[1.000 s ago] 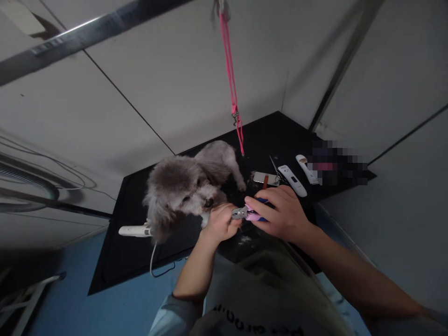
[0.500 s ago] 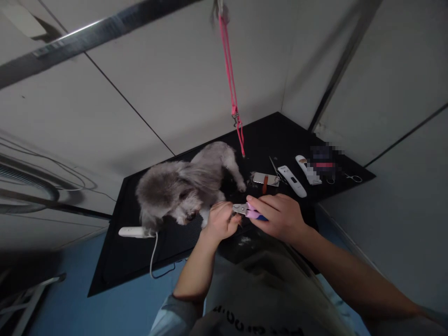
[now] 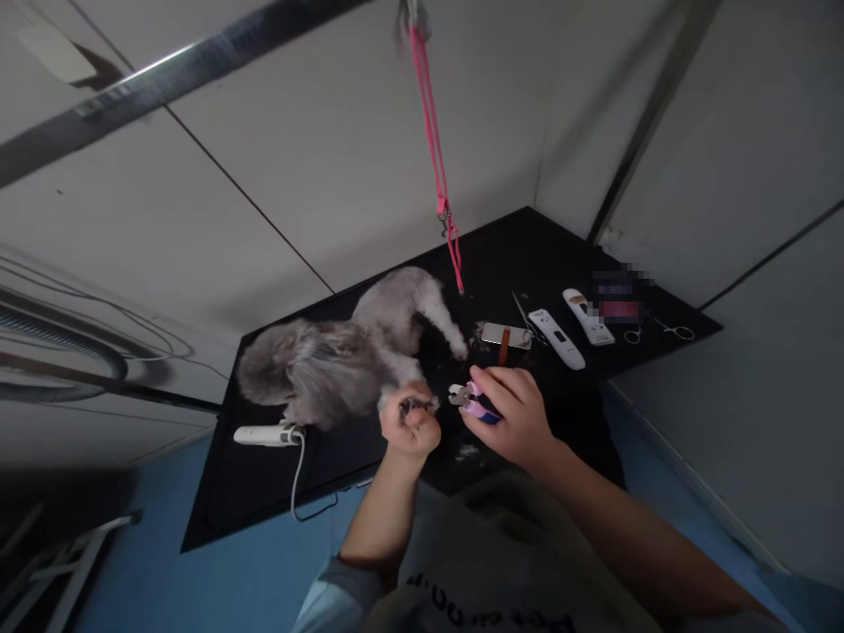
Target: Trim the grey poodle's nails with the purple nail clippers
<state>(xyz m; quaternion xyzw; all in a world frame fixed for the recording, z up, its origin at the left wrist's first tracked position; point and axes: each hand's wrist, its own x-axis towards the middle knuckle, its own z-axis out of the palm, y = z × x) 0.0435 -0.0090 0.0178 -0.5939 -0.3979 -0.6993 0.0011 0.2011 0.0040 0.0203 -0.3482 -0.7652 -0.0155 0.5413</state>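
The right hand [image 3: 511, 406] wraps the nail clippers [image 3: 468, 400], likely light, stiff and best held by the handles [image 3: 489, 414]; near them, the left hand [image 3: 409, 431] encloses a paw [image 3: 412, 406], probably delicate. The dog [image 3: 343, 365] lies on a black table [image 3: 518, 251], near edge close to the hands, open surface right of the pink leash [image 3: 432, 127].
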